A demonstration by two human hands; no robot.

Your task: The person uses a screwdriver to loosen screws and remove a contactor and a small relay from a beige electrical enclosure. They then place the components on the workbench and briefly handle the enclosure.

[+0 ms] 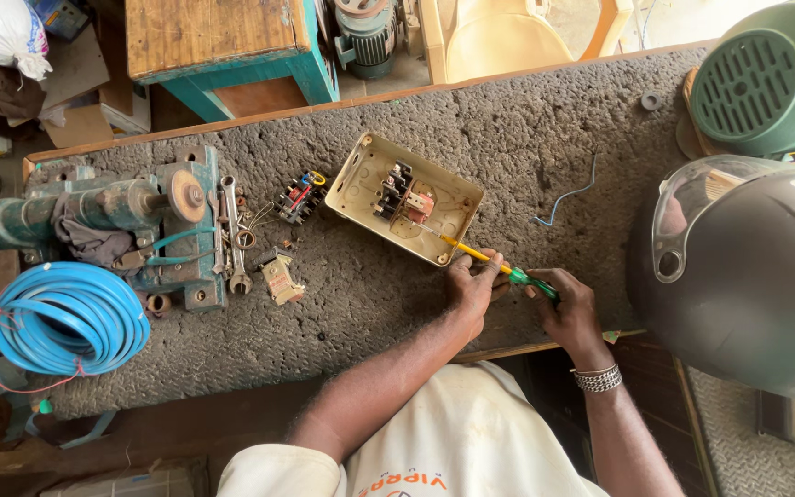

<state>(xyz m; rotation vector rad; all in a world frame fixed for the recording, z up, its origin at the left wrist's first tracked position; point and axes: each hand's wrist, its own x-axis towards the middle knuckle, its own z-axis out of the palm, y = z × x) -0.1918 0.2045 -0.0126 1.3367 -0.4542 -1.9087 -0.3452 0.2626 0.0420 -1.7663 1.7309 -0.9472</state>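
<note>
Head view: right hand (570,308) gripping screwdriver (494,264), shaft slanting up-left into switch box (365,175); left hand (473,281), nearer the box, pinching the shaft.

Cream switch box (361,179), yellow-green screwdriver (494,265), blue wire coil (68,317), grey helmet (756,285)

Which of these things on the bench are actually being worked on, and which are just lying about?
In use:
- cream switch box
- yellow-and-green screwdriver, held by both hands: left hand, right hand

Lying about:
- blue wire coil
- green vise
- grey helmet
- green fan cover
- loose blue wire
- small contactor
</note>
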